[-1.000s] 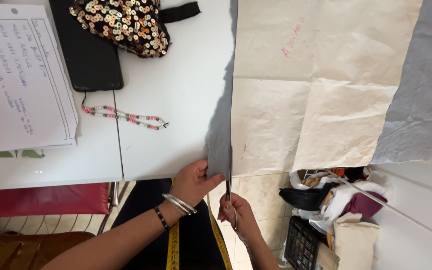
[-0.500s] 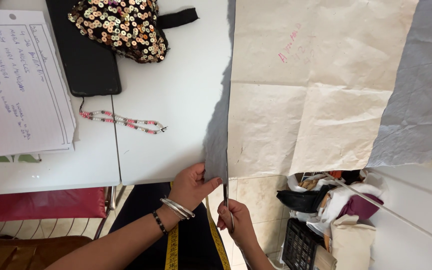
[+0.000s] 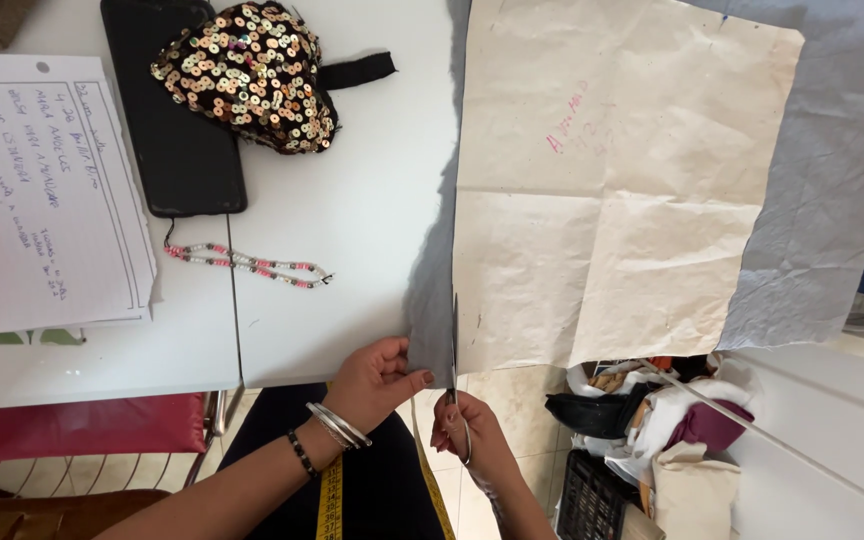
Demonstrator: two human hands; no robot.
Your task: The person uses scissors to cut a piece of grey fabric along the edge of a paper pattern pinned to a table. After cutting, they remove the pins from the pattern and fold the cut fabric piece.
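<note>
My left hand (image 3: 377, 380) pinches the near edge of a grey fabric (image 3: 430, 300) at the white table's front edge. A creased cream paper pattern (image 3: 612, 200) lies on top of that fabric. My right hand (image 3: 464, 435) grips scissors (image 3: 453, 345) below the table edge, their blades pointing up along the paper's left edge into the fabric. A yellow tape measure (image 3: 330, 500) hangs down my front.
On the white table (image 3: 352, 200) lie a sequined black pouch (image 3: 252, 75), a black phone (image 3: 177, 110), a beaded strap (image 3: 247, 263) and handwritten sheets (image 3: 37, 190). Bags and a black crate (image 3: 592, 495) sit on the floor at right.
The scissors have advanced up along the paper's left edge into the grey fabric. My left hand stays on the fabric's near edge.
</note>
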